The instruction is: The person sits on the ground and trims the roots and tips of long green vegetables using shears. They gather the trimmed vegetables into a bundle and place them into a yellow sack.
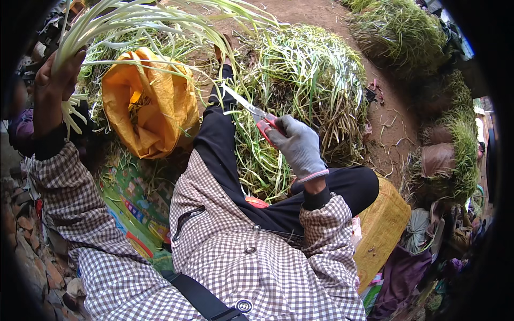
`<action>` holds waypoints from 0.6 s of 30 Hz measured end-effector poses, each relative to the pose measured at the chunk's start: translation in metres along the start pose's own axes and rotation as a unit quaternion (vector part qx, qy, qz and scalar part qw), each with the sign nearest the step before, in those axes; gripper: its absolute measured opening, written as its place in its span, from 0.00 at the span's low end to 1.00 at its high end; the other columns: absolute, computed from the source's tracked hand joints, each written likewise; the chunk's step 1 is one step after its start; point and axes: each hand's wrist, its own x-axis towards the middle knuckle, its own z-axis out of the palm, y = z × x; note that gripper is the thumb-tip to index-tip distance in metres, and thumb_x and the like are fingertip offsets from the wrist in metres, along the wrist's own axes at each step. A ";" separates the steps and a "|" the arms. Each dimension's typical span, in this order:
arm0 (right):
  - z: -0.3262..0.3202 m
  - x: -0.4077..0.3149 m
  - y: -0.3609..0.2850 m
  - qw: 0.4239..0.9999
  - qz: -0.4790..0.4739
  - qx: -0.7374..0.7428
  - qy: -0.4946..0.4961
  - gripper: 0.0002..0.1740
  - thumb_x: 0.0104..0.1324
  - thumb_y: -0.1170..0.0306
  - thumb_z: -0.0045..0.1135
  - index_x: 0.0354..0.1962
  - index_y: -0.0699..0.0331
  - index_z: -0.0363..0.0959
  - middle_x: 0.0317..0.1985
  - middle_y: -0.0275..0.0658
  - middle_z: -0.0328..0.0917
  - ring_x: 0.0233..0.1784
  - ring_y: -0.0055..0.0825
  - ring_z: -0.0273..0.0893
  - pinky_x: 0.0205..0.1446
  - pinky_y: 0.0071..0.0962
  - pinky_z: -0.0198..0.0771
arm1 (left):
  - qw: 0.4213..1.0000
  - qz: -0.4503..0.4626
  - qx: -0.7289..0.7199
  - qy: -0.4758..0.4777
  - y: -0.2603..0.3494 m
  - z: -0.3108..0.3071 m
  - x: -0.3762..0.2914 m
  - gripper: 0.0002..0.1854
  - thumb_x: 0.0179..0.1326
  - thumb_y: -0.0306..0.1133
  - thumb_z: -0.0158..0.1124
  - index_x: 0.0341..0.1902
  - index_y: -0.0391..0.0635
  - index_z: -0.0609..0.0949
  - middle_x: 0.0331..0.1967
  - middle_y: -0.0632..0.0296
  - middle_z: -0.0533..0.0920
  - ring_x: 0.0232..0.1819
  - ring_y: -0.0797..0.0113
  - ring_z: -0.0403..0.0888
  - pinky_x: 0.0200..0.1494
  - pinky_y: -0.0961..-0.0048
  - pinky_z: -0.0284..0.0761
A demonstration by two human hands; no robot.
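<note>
My left hand (58, 76) is raised at the far left, closed around a bunch of long pale-green leafy stalks (132, 20). Their leaves fan out to the right across the top of the view, and the short pale ends stick out below my fist. In a grey knit glove, my right hand (299, 144) grips red-handled scissors (257, 114). The blades point up and left, near some drooping leaf tips. Below the stalks stands an orange woven sack (180, 100) with its mouth gaping. A large heap of cut greens (309, 80) lies beyond my right hand.
More heaps of greens (397, 32) line the right side along bare earth (385, 124). A yellow woven sack (381, 224) lies by my bent knee. Under my left arm is a colourful printed sheet (140, 208). Broken bricks (52, 273) lie at the lower left.
</note>
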 end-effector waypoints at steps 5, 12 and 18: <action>0.011 -0.020 0.010 0.999 0.027 0.019 -0.035 0.21 0.53 0.52 0.65 0.33 0.61 0.75 0.25 0.40 0.78 0.31 0.37 0.77 0.36 0.35 0.71 | 1.000 -0.001 0.017 0.023 0.001 0.000 0.002 0.19 0.60 0.42 0.62 0.49 0.43 0.80 0.16 0.78 0.65 0.16 0.89 0.52 0.20 0.85 0.44; 0.034 0.001 -0.009 0.997 0.015 0.074 -0.015 0.24 0.51 0.52 0.66 0.37 0.62 0.75 0.30 0.43 0.79 0.35 0.39 0.77 0.41 0.34 0.71 | 0.998 0.036 0.011 0.040 0.001 0.001 0.004 0.18 0.60 0.41 0.62 0.49 0.43 0.79 0.16 0.78 0.64 0.16 0.89 0.50 0.19 0.85 0.43; 0.055 0.021 -0.020 0.996 -0.031 0.060 0.056 0.24 0.48 0.52 0.66 0.37 0.60 0.75 0.31 0.41 0.78 0.38 0.39 0.76 0.45 0.36 0.69 | 1.000 0.020 0.008 0.020 0.002 -0.006 0.004 0.19 0.60 0.40 0.62 0.51 0.42 0.79 0.19 0.78 0.68 0.16 0.90 0.51 0.19 0.87 0.44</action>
